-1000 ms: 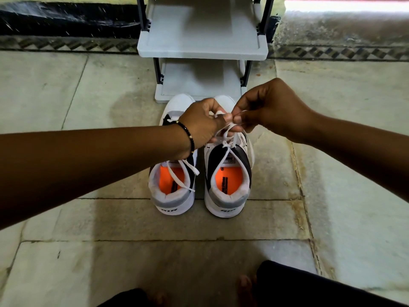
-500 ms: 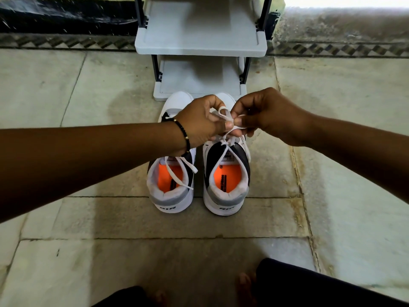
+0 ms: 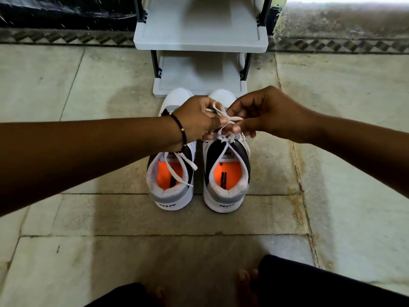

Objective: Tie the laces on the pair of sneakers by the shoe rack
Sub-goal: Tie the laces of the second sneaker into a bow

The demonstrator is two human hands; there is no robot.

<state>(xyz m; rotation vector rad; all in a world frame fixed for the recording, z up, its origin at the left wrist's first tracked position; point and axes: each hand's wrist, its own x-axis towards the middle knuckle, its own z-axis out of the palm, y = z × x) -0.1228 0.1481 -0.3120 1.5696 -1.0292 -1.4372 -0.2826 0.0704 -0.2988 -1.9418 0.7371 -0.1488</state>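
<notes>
Two sneakers on floor, toes at shoe rack (image 3: 200, 38). Left hand (image 3: 195, 122) and right hand (image 3: 263, 114) each pinch lace (image 3: 221, 111) over right sneaker (image 3: 225, 173). Lace soft, limp, slips easily: pinch loops near knot. Left sneaker (image 3: 171, 180) lace loose.

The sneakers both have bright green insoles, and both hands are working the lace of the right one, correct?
Not quite: the head view shows orange insoles, not green. Otherwise correct: the left hand and right hand are working the lace of the right sneaker.
</notes>
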